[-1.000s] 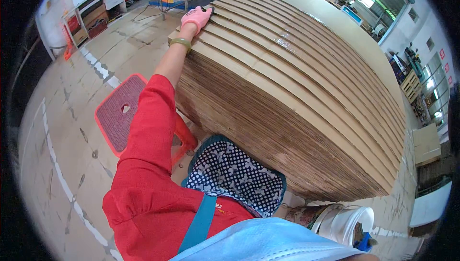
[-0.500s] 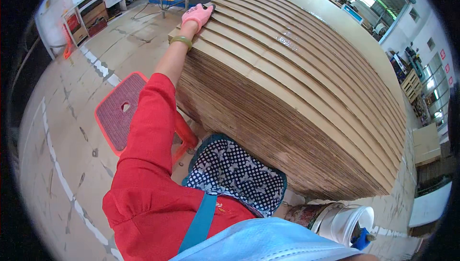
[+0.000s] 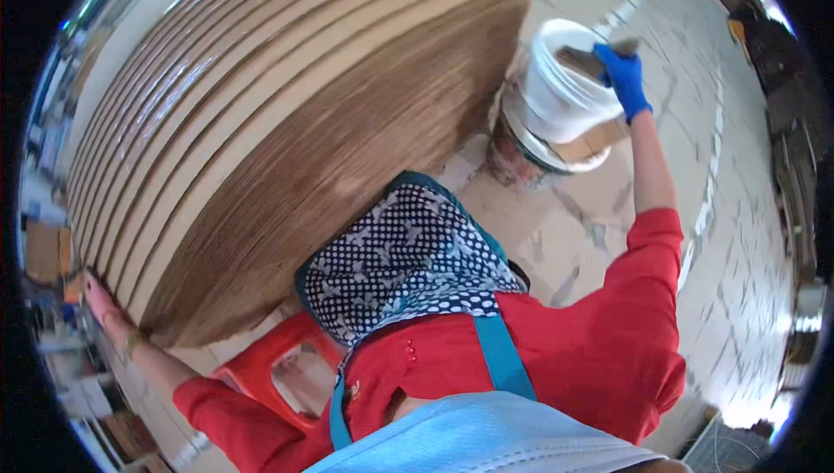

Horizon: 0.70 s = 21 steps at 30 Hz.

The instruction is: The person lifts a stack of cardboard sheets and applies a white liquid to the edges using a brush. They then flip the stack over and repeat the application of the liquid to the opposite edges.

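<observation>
A large stack of thin wooden sheets (image 3: 347, 125) fills the upper left, its top sheets fanned in steps, with a wet shine on part of them. My left hand (image 3: 102, 299), in a pink glove, rests at the stack's far left corner; its fingers are small and partly hidden. In a blue glove, my right hand (image 3: 622, 78) is closed round a brush (image 3: 580, 62) at the mouth of a white bucket (image 3: 556, 104). That bucket stands on a stained, wider bucket (image 3: 512, 156) beside the stack. The bucket's contents are hidden.
A red plastic stool (image 3: 265, 369) stands at the lower left, near the stack's edge. A patterned apron (image 3: 400, 256) covers my lap. Shelves and stored items line the far right and left edges. The floor (image 3: 738, 238) has white marked lines.
The view has turned toward the right, bringing the buckets up into full view. My right arm now shows. My left hand remains at the stack's corner, now at the view's left edge.
</observation>
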Motion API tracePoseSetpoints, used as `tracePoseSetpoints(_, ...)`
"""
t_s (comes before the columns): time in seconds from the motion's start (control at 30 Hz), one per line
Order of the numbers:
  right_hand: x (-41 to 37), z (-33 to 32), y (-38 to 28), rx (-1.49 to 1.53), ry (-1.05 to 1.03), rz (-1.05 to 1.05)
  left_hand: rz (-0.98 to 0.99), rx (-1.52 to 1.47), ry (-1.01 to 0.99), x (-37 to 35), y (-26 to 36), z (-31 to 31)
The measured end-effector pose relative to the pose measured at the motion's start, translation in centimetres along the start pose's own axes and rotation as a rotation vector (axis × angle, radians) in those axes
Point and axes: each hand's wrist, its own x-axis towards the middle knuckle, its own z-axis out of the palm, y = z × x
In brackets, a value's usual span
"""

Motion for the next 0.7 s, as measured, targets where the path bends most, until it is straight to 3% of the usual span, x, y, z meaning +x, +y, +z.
tracePoseSetpoints(0.13, -0.5, -0.2, -0.3, -0.097, -0.002, 0.072, -0.023, 0.29, 0.082, 1.8, -2.4, -1.3)
tracePoseSetpoints(0.37, 0.3, 1.0, 0.2, -0.029, -0.057, -0.001, -0.003, 0.427, 0.102, 3.7, -4.2, -0.9)
tracePoseSetpoints(0.53, 0.7, 1.3, 1.4, -0.098, -0.235, 0.029, 0.21, 0.517, 0.093, 7.2, -8.3, -1.3)
tracePoseSetpoints(0.6, 0.6, 1.3, 1.4, -0.138, -0.269, 0.038, 0.138, 0.449, 0.097, 5.7, -6.2, -0.8)
tracePoseSetpoints(0.7, 0.3, 1.1, 0.3, -0.117, -0.043, 0.124, -0.053, 0.333, 0.11, 3.4, -3.1, -0.5)
